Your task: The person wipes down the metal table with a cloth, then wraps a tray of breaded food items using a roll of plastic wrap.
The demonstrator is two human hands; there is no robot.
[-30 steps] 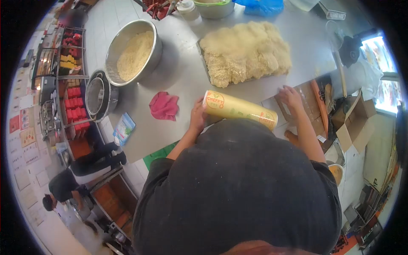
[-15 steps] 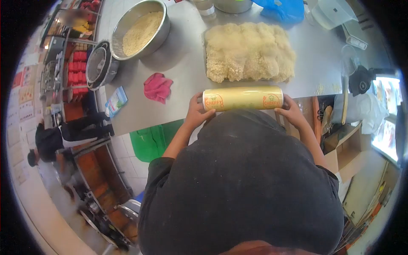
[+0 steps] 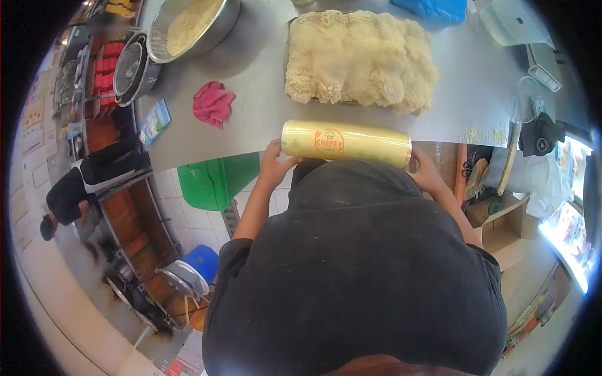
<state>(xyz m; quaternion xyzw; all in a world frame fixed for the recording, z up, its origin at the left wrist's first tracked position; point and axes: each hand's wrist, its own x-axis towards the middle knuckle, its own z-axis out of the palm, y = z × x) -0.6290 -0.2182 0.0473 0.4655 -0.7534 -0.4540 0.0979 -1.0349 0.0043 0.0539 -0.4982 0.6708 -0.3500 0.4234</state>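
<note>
A yellow roll of cling film (image 3: pixel 346 143) printed "CHEFFY" lies sideways in front of my body, near the table's front edge. My left hand (image 3: pixel 274 166) grips its left end, and my right hand (image 3: pixel 426 170) is at the right end, its fingers partly hidden behind the roll. Just beyond the roll, a tray heaped with crumb-coated pieces (image 3: pixel 360 59) rests on the metal table; a hazy patch lies over their middle, and I cannot make out whether film covers it.
On the metal table (image 3: pixel 251 119) are a pink cloth (image 3: pixel 213 104), a small packet (image 3: pixel 155 121) and a steel bowl of crumbs (image 3: pixel 188 28). A blue bag (image 3: pixel 433 7) and clear tub (image 3: pixel 511 22) stand behind. A green bin (image 3: pixel 204 185) is below left; another person (image 3: pixel 66 194) bends far left.
The roll has turned in my hands, so one logo shows near its middle instead of two at the ends. Its right end sits slightly lower. The camera view has shifted.
</note>
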